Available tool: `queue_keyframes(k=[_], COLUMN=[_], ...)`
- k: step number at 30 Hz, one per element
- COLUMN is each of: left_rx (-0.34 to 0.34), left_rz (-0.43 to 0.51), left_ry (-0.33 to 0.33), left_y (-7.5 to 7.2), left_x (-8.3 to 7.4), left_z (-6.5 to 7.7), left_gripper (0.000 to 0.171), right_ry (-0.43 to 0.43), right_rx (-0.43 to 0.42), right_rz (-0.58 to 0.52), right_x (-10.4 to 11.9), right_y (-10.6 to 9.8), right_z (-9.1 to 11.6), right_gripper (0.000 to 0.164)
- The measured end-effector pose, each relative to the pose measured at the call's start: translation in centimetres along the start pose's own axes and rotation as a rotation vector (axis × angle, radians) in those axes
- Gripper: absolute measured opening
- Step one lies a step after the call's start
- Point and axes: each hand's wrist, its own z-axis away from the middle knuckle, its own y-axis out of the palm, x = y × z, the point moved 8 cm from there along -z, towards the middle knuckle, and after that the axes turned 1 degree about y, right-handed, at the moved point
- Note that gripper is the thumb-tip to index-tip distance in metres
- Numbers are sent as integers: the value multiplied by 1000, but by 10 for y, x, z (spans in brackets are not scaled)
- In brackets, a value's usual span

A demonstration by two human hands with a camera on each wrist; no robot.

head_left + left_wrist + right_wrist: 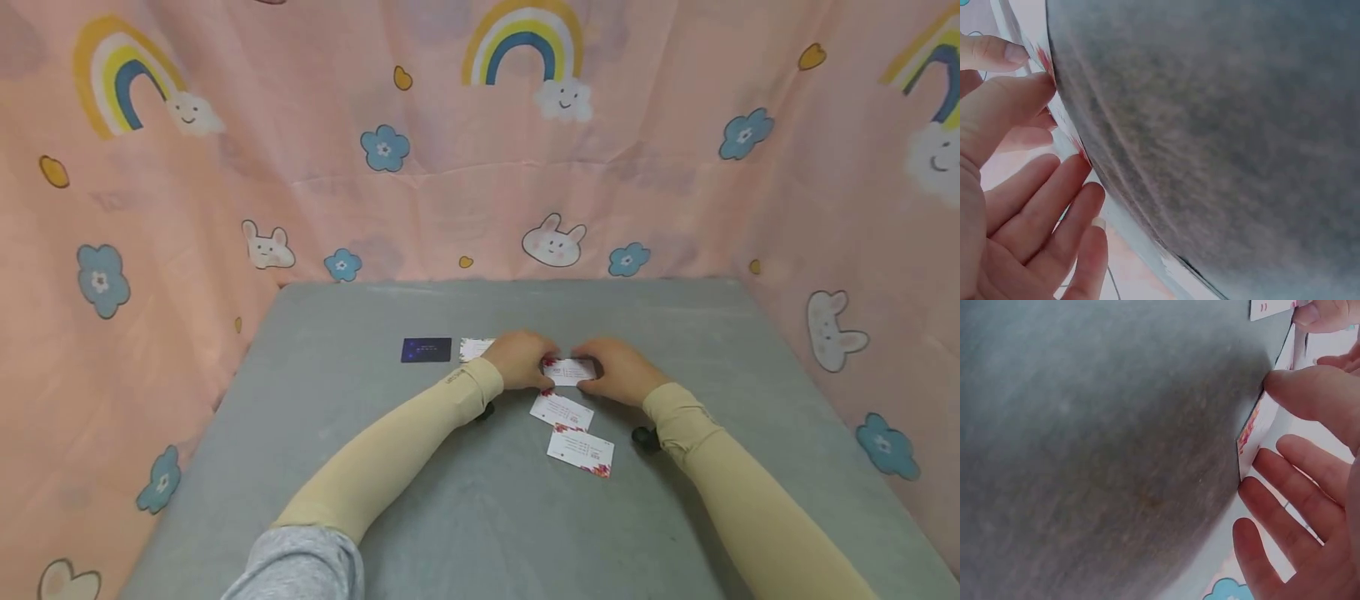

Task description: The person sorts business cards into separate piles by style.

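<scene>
A white business card with red floral corners lies between my two hands in the head view. My left hand holds its left end, thumb at the near edge and fingers at the far side. At the opposite end, my right hand grips it the same way. In the right wrist view, the thumb and fingertips meet the edges of the card. The left wrist view has the left thumb against the card's edge. Just nearer lie two similar cards, one slightly overlapped by the other.
Left of the hands, a dark blue card lies flat beside a white card partly covered by the left hand. The grey table meets a pink patterned curtain at the back and sides.
</scene>
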Motion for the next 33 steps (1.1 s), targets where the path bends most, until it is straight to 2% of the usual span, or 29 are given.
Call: queue_keyframes(k=[4, 10, 19, 24, 29, 33], left_rx=[11, 2, 1, -22, -39, -41], left_rz=[-30, -66, 16, 55, 55, 48], left_ry=[7, 18, -29, -65, -102, -117], left_y=[4, 8, 4, -1, -3, -3], left_x=[0, 1, 10, 22, 37, 41], left_z=[-2, -2, 2, 2, 1, -1], left_gripper=[60, 63, 66, 64, 62, 62], right_ry=[-37, -16, -12, 9, 46, 78], right_rx=[-5, 16, 0, -21, -6, 2], right_rz=[12, 8, 30, 16, -11, -21], right_x=[7, 9, 10, 10, 7, 3], right_y=[0, 3, 5, 4, 4, 6], right_z=[-2, -4, -12, -21, -33, -39], right_gripper=[49, 49, 53, 58, 62, 61])
